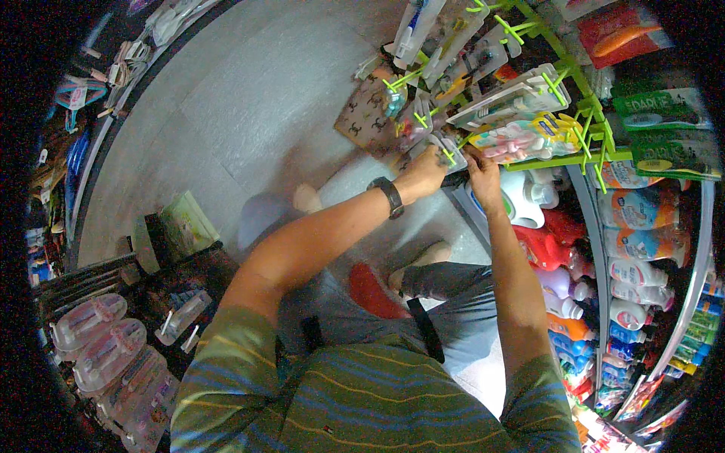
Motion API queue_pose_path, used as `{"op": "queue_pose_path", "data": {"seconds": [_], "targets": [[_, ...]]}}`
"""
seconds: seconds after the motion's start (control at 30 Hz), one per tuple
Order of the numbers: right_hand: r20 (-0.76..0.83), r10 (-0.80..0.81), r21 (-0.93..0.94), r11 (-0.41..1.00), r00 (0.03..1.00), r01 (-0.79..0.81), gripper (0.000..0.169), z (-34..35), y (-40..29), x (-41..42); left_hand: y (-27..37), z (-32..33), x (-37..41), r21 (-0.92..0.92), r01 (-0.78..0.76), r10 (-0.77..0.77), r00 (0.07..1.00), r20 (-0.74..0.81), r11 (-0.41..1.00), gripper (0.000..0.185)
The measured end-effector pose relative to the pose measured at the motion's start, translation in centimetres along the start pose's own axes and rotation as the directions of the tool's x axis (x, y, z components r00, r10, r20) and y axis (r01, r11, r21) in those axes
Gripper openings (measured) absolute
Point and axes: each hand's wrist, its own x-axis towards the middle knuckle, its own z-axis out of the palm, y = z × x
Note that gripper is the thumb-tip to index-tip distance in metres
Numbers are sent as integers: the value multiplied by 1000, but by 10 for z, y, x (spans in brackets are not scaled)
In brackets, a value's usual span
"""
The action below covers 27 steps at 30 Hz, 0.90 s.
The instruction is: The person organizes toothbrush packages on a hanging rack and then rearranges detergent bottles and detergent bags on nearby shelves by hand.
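Observation:
My left hand (422, 172), with a dark watch on the wrist, reaches to the lower end of a green wire display rack (595, 113). Its curled fingers grip the edge of a clear blister pack (453, 152) by a green hook; the fingertips are partly hidden. Close beside it, my right hand (483, 176) has bent fingers at the lower edge of the hanging packs. Just above the right hand hangs a yellow-and-white blister pack with pink items (524, 140). Whether the right fingers hold anything is hard to see.
White card packs (510, 99) hang farther along the rack. Below it, shelves carry a white detergent jug (524, 198) and red bottles (546, 246). A patterned brown box (362, 113) stands behind the hooks. At lower left hang clear plastic packs (107, 354). Grey floor (255, 85) lies ahead.

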Motion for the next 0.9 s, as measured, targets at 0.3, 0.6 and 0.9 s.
{"op": "queue_pose_path", "data": {"seconds": [0.3, 0.6, 0.9], "targets": [[-169, 75, 55, 996, 983, -66, 31, -9, -6, -45, -25, 8, 16, 6, -26, 26, 1000, 5, 1000, 47], [-149, -119, -207, 975, 982, 87, 23, 3, -54, -42, -2, -18, 3, 19, 53, -52, 999, -15, 998, 38], [-200, -168, -259, 959, 965, 114, 19, 1, -51, -41, -25, -23, 17, 136, -94, 114, 983, -146, 986, 42]]}}
